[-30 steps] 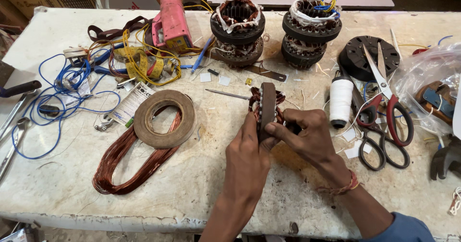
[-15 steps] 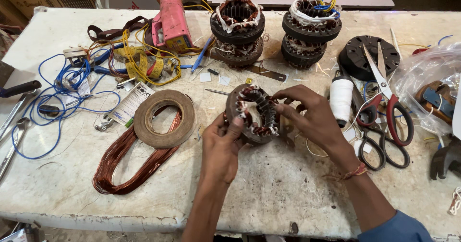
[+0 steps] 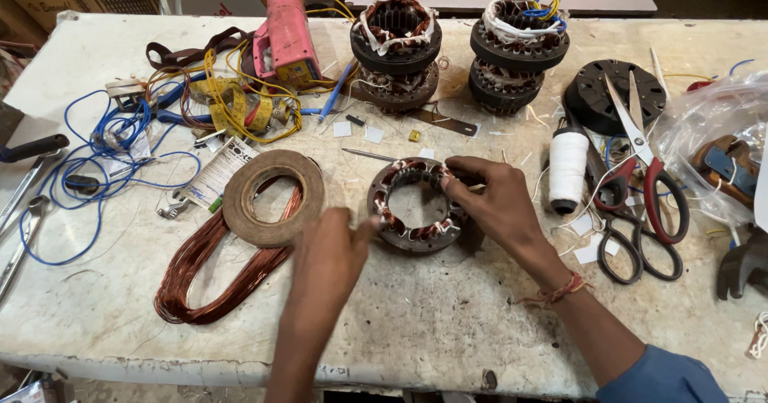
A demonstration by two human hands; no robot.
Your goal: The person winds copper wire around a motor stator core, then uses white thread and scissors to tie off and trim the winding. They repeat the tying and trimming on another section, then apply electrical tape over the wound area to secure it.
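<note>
A round motor stator (image 3: 416, 204) with copper windings lies flat on the worn white workbench (image 3: 416, 323), its bore facing up. My right hand (image 3: 488, 203) grips its right rim, with fingers over the top windings. My left hand (image 3: 334, 247) sits at the stator's left side; the thumb tip touches the rim and the other fingers are loosely curled. Just left of that hand lie a brown tape roll (image 3: 274, 197) and a coil of bare copper wire (image 3: 216, 271).
Two stacks of wound stators (image 3: 396, 51) (image 3: 518, 51) stand at the back. A white thread spool (image 3: 568, 167), red-handled scissors (image 3: 648, 187) and black scissors (image 3: 616, 247) lie right. A pink tool (image 3: 286, 39), yellow and blue wires (image 3: 104, 155) crowd the left. A plastic bag (image 3: 716, 147) sits far right.
The stator was held up on edge between both hands a second ago. It has since been turned and laid flat on the bench, with my left hand sliding off to its left side.
</note>
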